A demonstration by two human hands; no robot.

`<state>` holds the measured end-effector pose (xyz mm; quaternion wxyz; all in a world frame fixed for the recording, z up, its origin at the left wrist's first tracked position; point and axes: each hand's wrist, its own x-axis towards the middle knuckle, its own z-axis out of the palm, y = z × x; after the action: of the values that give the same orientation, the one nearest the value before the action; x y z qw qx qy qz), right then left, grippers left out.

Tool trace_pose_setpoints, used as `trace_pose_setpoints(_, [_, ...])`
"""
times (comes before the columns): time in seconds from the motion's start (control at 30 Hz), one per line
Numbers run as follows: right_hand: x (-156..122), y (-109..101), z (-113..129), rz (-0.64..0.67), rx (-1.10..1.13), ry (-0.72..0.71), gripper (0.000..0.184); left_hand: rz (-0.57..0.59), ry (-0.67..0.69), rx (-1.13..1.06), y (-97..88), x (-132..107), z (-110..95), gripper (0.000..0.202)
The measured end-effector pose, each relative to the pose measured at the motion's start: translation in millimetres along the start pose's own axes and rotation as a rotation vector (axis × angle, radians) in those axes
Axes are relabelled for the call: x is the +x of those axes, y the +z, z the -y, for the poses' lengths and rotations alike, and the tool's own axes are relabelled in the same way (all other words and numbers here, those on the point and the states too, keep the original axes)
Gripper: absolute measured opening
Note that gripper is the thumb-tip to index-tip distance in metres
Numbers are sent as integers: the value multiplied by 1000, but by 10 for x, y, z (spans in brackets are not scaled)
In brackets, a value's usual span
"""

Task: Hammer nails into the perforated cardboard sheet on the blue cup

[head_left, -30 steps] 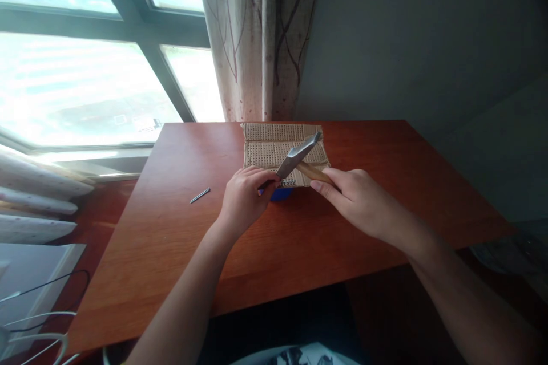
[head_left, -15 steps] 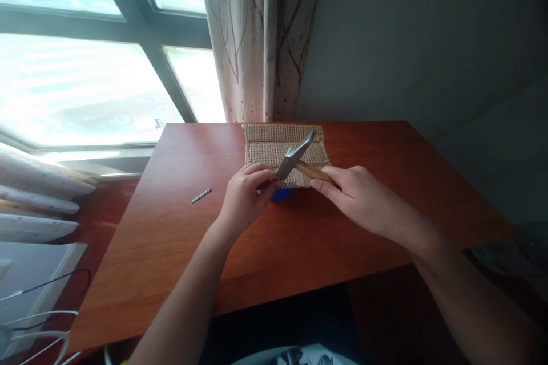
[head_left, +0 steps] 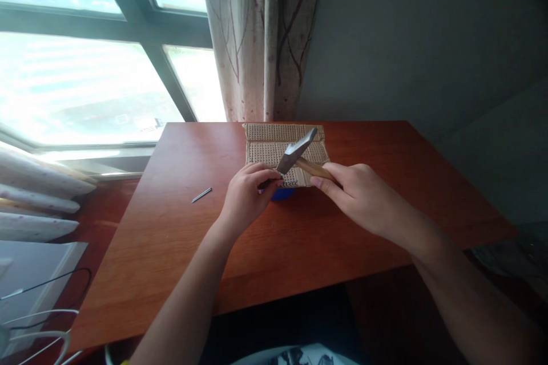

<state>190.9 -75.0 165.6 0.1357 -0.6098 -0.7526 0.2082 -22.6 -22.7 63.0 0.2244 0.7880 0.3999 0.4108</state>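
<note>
My right hand (head_left: 357, 191) is wrapped round the wooden handle of a hammer (head_left: 314, 167). Its metal head is tilted, the lower end close to my left fingertips. My left hand (head_left: 248, 188) is closed in a pinch at the near left corner of a tan sheet (head_left: 268, 152) that looks like cardboard with rows of small holes. What sits between those fingers is too small to make out. Several dark bits show along the sheet's near edge. Beneath that edge a blue object (head_left: 282, 193) peeks out, mostly hidden.
A thin metal rod (head_left: 201, 194) lies on the reddish wooden table (head_left: 274, 262), left of my left hand. Behind the table hangs a patterned curtain (head_left: 244, 40), with a window (head_left: 85, 85) to its left. White and black cables (head_left: 43, 319) are at lower left.
The hammer head has shifted very slightly, its lower end a touch higher above my left fingertips. My left hand and the sheet stay in place.
</note>
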Motion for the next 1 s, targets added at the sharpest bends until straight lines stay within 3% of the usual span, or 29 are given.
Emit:
trace_pose_setpoints(0.5, [-9,45,-38,57,7,6,35,32,-5,-2,-1,-20,11,8])
trace_pose_setpoints(1.0, [-11,132,-85,40,-48,-7,36,41,-59,22,-28,-23,-1,24])
